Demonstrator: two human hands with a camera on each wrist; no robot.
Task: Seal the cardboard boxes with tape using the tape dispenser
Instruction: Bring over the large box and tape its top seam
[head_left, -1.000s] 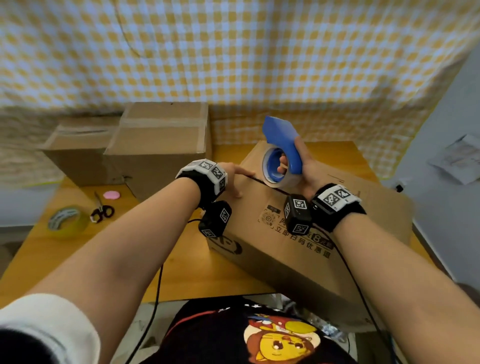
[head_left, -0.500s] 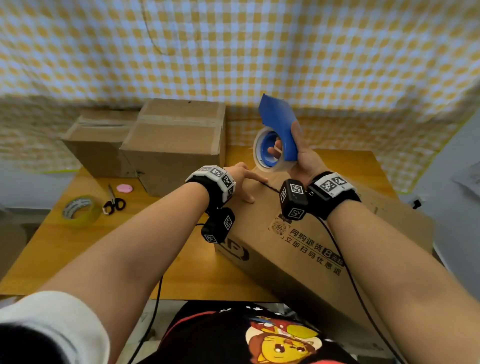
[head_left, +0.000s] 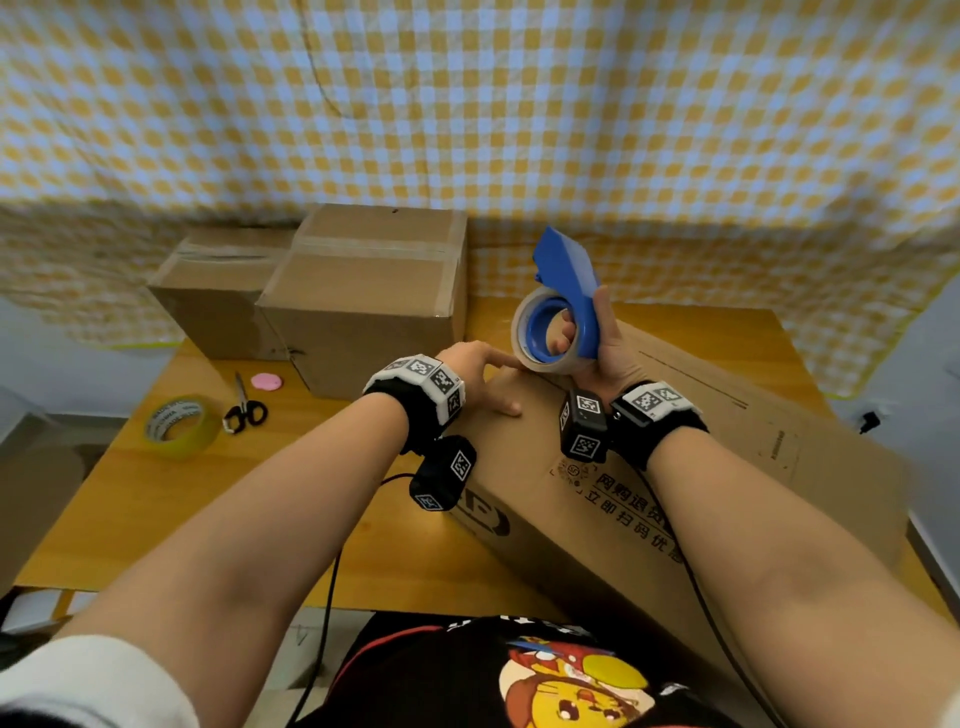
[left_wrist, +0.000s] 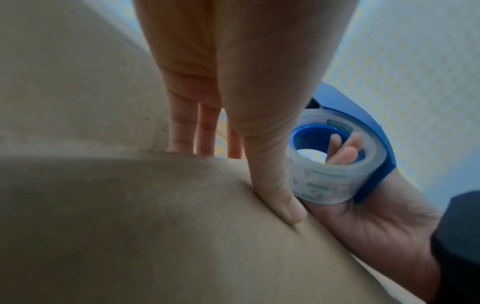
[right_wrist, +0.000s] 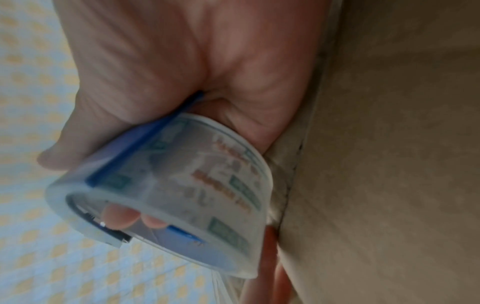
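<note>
A long cardboard box (head_left: 701, 467) lies slanted across the table in front of me, its printed side facing me. My right hand (head_left: 597, 353) grips a blue tape dispenser (head_left: 566, 280) with a clear tape roll (left_wrist: 330, 176), fingers curled through the blue core, held just above the box's far left corner. My left hand (head_left: 483, 374) lies flat on that corner with straight fingers; its thumb (left_wrist: 280, 197) presses the top of the box (left_wrist: 182, 226) beside the roll (right_wrist: 187, 191). The box's edge (right_wrist: 389, 144) runs along the right hand.
Two taped cardboard boxes (head_left: 374, 296) (head_left: 218, 291) stand at the back left of the wooden table (head_left: 156, 499). A yellow tape roll (head_left: 179, 423), scissors (head_left: 244, 410) and a small pink disc (head_left: 266, 382) lie at the left. A checked cloth (head_left: 467, 104) hangs behind.
The right hand has lifted the dispenser slightly off the box top and tilted it upright. The left hand has stayed on the box corner. The head view has shifted.
</note>
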